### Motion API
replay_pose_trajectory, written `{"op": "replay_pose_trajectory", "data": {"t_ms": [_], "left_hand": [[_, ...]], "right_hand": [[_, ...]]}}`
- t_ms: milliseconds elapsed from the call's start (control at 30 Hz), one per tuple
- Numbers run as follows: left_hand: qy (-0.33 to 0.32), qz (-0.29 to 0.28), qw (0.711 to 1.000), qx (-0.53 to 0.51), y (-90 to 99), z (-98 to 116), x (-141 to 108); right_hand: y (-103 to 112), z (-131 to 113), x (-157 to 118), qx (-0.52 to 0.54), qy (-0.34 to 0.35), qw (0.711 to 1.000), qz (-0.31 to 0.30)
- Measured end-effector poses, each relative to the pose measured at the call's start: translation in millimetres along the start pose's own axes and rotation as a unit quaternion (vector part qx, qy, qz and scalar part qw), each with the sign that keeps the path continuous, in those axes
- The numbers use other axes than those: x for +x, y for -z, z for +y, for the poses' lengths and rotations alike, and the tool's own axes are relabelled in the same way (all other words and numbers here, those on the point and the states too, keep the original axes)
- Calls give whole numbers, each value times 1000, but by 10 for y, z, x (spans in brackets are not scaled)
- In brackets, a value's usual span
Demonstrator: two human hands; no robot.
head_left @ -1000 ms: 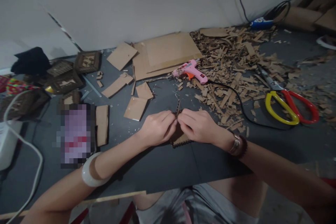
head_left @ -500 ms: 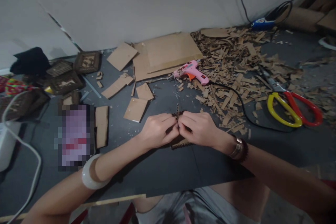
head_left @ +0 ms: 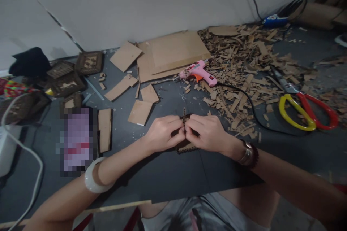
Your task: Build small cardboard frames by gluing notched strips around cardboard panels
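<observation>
On a dark grey bench (head_left: 135, 178) strewn with tan cardboard scraps (head_left: 244, 90), your left hand (head_left: 166, 133) and right hand (head_left: 208, 133), each grip narrowly pinched, hold a thin brown corrugated cardboard strip (head_left: 184, 112) over a small brown cardboard piece with ridged edging (head_left: 187, 148).

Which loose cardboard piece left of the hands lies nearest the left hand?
The squarish piece with a whitish near edge; the others, even the smaller piece behind it, lie farther from the left hand.

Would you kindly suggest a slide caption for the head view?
Left hand and right hand meet at a thin strip, glue gun and cardboard scraps beyond.
</observation>
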State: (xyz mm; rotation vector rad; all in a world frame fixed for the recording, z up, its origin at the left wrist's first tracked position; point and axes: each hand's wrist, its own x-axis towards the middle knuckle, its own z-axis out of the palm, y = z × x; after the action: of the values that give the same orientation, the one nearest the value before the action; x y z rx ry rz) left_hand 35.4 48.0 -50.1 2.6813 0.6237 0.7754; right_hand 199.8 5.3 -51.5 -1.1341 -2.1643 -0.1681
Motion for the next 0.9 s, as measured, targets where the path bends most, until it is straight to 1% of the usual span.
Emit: {"op": "replay_pose_trajectory", "data": {"t_ms": [267,467,600,900], "left_hand": [[-1,-3,1000,-20,11,2,-13],[2,1,1000,-29,12,-7,-10],[0,5,999,-39,13,-14,-3],[-6,10,999,-44,14,-23,-5]], "right_hand": [[0,-20,-9,4,-4,1000,8],[-21,-11,-15,4,-18,999,32],[-26,3,-14,6,-31,999,18],[-35,3,-14,1,-34,999,-4]]}}
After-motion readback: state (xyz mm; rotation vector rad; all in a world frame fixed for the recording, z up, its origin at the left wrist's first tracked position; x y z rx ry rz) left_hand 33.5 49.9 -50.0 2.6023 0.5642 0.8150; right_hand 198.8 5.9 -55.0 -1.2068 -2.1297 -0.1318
